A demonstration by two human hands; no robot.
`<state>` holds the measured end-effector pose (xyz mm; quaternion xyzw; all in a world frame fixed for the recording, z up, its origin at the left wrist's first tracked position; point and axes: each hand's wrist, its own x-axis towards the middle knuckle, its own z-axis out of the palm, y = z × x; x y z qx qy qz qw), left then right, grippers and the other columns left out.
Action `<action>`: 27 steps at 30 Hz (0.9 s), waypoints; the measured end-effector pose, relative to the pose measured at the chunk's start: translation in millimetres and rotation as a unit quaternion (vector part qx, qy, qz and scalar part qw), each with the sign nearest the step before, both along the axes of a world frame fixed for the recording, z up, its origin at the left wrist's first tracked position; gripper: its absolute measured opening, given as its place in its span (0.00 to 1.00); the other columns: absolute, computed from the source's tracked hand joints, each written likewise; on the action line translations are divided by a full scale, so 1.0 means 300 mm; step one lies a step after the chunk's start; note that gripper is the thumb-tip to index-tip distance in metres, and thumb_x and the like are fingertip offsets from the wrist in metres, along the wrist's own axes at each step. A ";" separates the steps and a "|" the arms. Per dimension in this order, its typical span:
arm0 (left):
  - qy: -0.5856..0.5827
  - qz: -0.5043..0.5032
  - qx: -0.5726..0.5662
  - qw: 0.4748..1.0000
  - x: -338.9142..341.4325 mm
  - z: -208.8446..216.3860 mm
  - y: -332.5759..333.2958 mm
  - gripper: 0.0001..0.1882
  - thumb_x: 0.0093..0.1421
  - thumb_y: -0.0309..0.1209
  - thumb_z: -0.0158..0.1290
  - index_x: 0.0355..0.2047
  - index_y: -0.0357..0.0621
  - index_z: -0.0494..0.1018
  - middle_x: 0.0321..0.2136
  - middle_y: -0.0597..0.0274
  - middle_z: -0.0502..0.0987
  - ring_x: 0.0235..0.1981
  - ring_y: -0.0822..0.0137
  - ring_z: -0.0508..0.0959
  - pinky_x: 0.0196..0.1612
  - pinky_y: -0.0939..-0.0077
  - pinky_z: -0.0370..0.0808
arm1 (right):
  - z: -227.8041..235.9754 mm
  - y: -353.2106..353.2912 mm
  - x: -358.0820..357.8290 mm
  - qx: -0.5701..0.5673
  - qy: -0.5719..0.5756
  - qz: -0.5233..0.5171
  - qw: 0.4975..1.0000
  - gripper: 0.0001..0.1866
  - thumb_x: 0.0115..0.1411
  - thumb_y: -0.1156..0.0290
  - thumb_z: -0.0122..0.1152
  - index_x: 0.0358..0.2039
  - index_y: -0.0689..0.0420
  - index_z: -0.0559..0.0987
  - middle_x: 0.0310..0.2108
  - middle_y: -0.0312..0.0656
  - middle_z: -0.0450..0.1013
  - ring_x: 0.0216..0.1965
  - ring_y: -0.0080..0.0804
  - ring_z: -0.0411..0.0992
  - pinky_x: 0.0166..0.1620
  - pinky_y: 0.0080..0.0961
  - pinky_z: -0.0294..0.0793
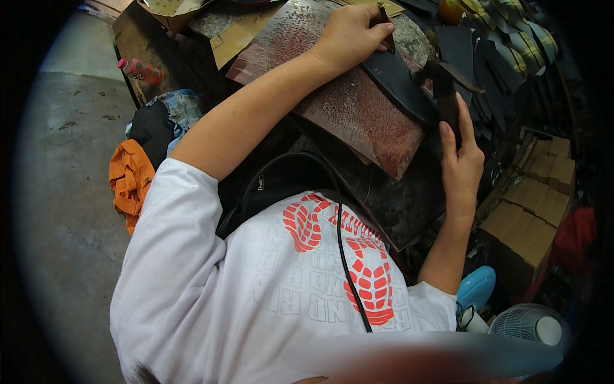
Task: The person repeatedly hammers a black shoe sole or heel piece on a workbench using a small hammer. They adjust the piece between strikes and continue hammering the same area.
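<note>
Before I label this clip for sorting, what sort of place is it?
Probably a craft workshop: the right hand holds a hammer-like tool near a scuffed reddish board, with dark flat pieces lying beyond.

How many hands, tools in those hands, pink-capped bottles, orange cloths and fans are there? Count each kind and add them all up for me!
Hands: 2 (left hand, right hand)
Tools in hands: 2 (dark rod, hammer)
Pink-capped bottle: 1
Orange cloth: 1
Fan: 1
Total: 7
</note>
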<state>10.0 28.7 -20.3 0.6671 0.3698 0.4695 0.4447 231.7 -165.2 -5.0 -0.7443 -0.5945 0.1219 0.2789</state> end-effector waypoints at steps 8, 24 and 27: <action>0.129 0.000 0.135 0.982 -0.003 -0.001 0.003 0.07 0.66 0.27 0.54 0.34 0.33 0.75 0.24 0.59 0.80 0.23 0.72 0.81 0.29 0.77 0.78 | 0.335 0.030 -0.057 0.269 -0.066 0.060 0.959 0.22 0.67 0.46 0.52 0.52 0.47 0.73 0.40 0.43 0.75 0.40 0.33 0.74 0.41 0.30 0.74; -0.035 -0.021 -0.025 0.999 0.020 -0.031 0.035 0.07 0.64 0.28 0.55 0.34 0.34 0.76 0.25 0.57 0.80 0.26 0.65 0.81 0.31 0.74 0.79 | 0.052 0.013 -0.029 0.052 -0.026 0.038 0.998 0.27 0.67 0.57 0.61 0.66 0.36 0.70 0.49 0.46 0.80 0.46 0.39 0.81 0.43 0.33 0.79; -0.019 -0.039 -0.066 0.997 0.013 -0.029 0.033 0.07 0.66 0.27 0.54 0.35 0.33 0.76 0.24 0.59 0.81 0.23 0.72 0.82 0.27 0.78 0.78 | 0.033 0.013 -0.044 0.067 -0.020 0.038 0.997 0.27 0.66 0.58 0.61 0.66 0.35 0.70 0.48 0.47 0.80 0.46 0.38 0.81 0.44 0.33 0.79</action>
